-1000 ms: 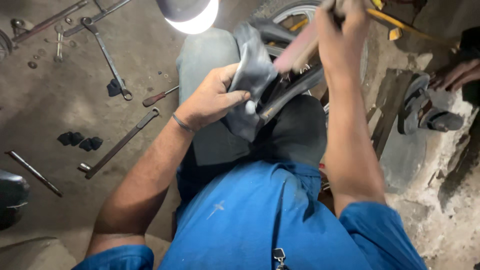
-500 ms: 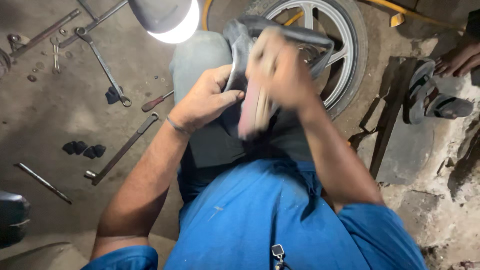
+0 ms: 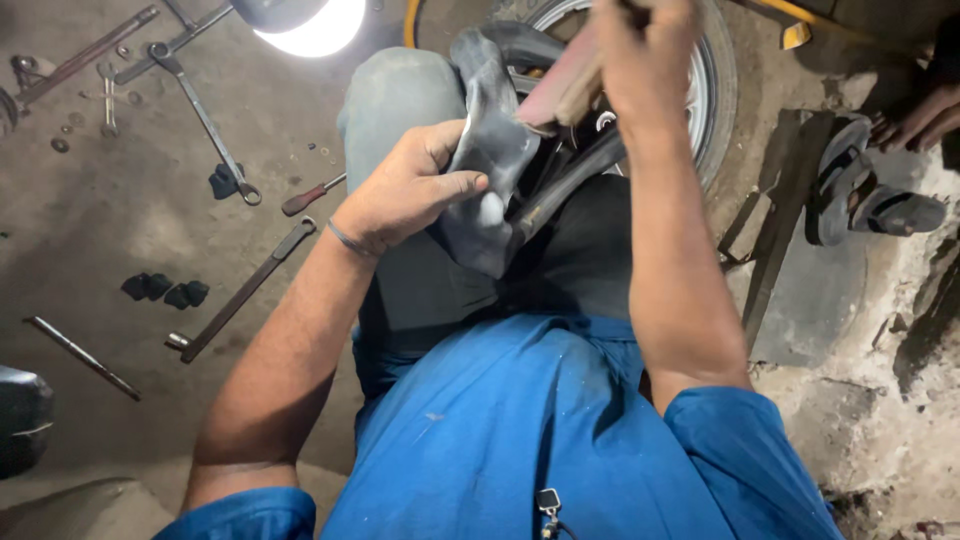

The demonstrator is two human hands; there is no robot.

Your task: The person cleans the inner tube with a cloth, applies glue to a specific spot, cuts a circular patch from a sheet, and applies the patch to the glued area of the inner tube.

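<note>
I pinch a fold of the black inner tube in my left hand, thumb and fingers clamped on the rubber, and prop it on my knee just in front of the wheel. My right hand is closed around a flat reddish rasp, whose lower end meets the tube near the top of the fold. To do this well, I judge the rubber should stay taut over my knee so it cannot bunch, and the strokes should be short and light and kept to one patch; pressing hard could tear thin rubber. Wrenches and a long bar lie on the concrete floor to my left, under the lamp.
</note>
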